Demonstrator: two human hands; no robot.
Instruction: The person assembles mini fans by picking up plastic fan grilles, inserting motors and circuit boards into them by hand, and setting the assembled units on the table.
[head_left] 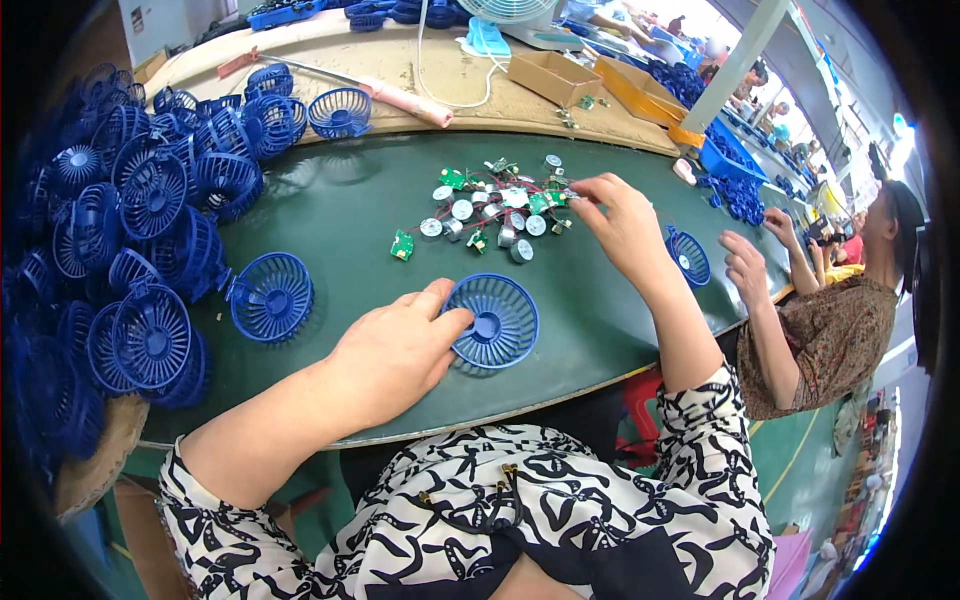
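Note:
My left hand (405,335) pinches the near-left rim of a round blue slatted fan housing (513,342), which lies hollow side up on the green work surface. Beyond it is a loose pile of small silver motors (462,210) with red wires and green circuit boards (402,245). At the right end of this pile is my right hand (620,215), thumb and fingers brought together over the parts. What lies between those fingertips is too small to make out. Another blue housing (272,297) rests left of my left hand.
A tall heap of blue housings (155,200) fills the left side. A pink-handled rod (405,102), a cardboard box (552,78) and a white fan stand at the back. On the right, a co-worker (815,340) sits by another blue housing (690,258).

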